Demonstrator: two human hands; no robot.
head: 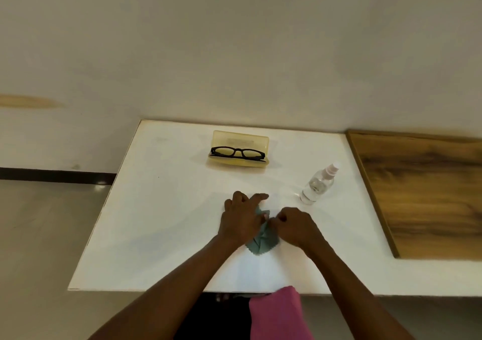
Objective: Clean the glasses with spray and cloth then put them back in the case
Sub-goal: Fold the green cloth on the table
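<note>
Yellow see-through plastic, that's the case [238,148] at the top centre of the table, lid up, and black-framed glasses [238,153] are lying in its tray, lenses facing this way, arms folded. Over at the right of the table, a small clear spray bottle [317,186] stands on its own, pale nozzle on top, clear liquid inside up to near the shoulder. It's well apart from the case and near the right hand, touching neither.

Down at the centre of the frame, both hands are on a grey-green cloth [263,240]. Left hand [241,219] lies over the cloth's left side, forefinger stretched out toward the upper right, the other fingers curled, thumb pressed to the fabric. Right hand [294,225] is clenched at the cloth's upper edge, pinching it between thumb and fingertips. Cloth is bunched and creased between them, its lower corner spilling onto the table toward the bottom of the frame.

White table [156,222], smooth and a little glossy, with its near edge running across the lower part of the frame. A dark wood-grain board [422,191] butts up against it at the right. A plain off-white wall [234,52] fills the upper half, with a tan smudge at the left. Grey floor [39,235] at lower left, a black skirting strip [52,175] above it. Pink fabric [276,313] shows at the bottom edge, under the table's rim.
</note>
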